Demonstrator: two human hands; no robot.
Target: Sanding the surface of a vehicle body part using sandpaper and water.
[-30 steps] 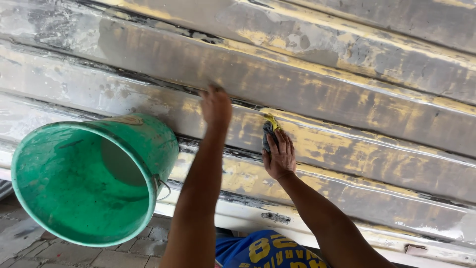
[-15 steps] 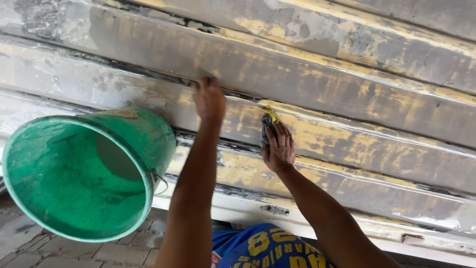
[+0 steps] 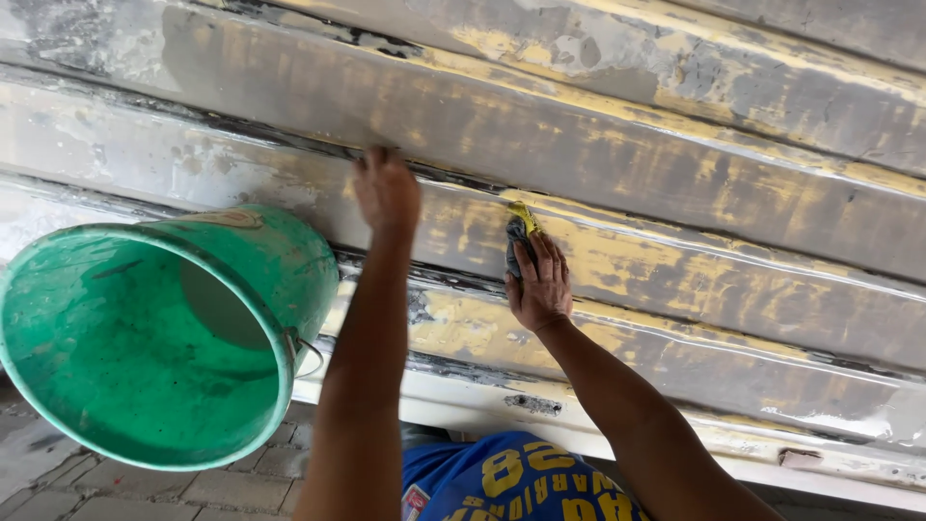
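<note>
Yellow-and-grey abrasive pad (image 3: 519, 232) is being pressed flat against the worn, ribbed metal shutter (image 3: 675, 183) by the right hand (image 3: 540, 285), fingers extended over it, not curled. Left hand (image 3: 386, 191) is being braced against a rib higher up, nothing held. Green plastic bucket (image 3: 154, 338) is being kept just beside the left forearm.

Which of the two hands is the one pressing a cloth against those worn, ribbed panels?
The right hand: its fingers press a dark cloth with a yellow edge onto the panel. The left hand, higher up and nearer the green bucket, rests bare.
</note>
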